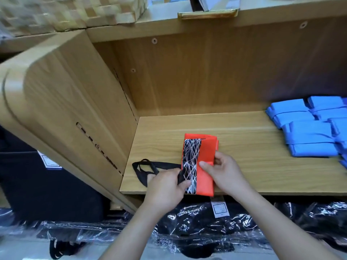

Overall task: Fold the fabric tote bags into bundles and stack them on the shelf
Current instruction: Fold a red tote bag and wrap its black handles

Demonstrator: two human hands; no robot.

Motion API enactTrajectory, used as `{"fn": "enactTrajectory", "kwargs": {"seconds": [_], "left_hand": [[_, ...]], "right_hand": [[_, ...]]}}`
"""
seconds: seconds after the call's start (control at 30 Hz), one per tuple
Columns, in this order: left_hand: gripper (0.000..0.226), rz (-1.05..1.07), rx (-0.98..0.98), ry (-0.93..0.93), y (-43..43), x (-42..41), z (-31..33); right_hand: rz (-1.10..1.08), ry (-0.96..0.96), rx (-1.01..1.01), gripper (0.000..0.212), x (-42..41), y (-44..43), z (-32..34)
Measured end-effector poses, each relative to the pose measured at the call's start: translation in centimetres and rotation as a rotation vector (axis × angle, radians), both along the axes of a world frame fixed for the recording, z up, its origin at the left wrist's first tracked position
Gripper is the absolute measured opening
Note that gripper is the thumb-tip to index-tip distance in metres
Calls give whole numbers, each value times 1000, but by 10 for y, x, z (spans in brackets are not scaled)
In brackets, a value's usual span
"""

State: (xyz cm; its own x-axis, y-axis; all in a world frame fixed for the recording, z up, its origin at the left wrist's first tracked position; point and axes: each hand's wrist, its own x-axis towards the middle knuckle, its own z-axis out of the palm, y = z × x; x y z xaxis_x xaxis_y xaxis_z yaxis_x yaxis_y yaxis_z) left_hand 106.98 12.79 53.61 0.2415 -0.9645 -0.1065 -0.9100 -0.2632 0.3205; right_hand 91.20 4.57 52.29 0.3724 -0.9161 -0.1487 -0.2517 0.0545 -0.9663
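orange tote (207, 147) | folded narrow, flat, shelf (244, 152) front | blue bundles (309, 136) stacked R

Light wood-grain shelf board (244, 128) as reference. Behind it, matching back panel (206, 77) with round screw caps (154, 41). Left of it, side panel (65, 102) with rounded front corner and slotted holes. Above it, upper board (187, 30) carrying woven basket (75, 10) and gold-coloured frame (206, 15). Below it, plastic-wrapped black packs (206, 222) on pale floor (18, 248). Even, soft lighting.
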Motion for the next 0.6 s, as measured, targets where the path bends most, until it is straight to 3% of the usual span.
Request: {"fn": "enactTrajectory", "kwargs": {"seconds": [0.13, 0.27, 0.47, 0.6], "left_hand": [[53, 99, -28, -139, -3, -3, 3], [37, 85, -193, -224, -2, -4, -9], [36, 203, -267, -73, 12, 23, 6], [55, 113, -338, -269, 27, 42, 28]], "right_hand": [[-69, 223, -206, 21, 1, 2, -10], [-84, 498, -428, 38, -1, -1, -14], [-74, 620, -306, 65, 3, -7, -12], [-87, 584, -236, 52, 8, -12, -1]]}}
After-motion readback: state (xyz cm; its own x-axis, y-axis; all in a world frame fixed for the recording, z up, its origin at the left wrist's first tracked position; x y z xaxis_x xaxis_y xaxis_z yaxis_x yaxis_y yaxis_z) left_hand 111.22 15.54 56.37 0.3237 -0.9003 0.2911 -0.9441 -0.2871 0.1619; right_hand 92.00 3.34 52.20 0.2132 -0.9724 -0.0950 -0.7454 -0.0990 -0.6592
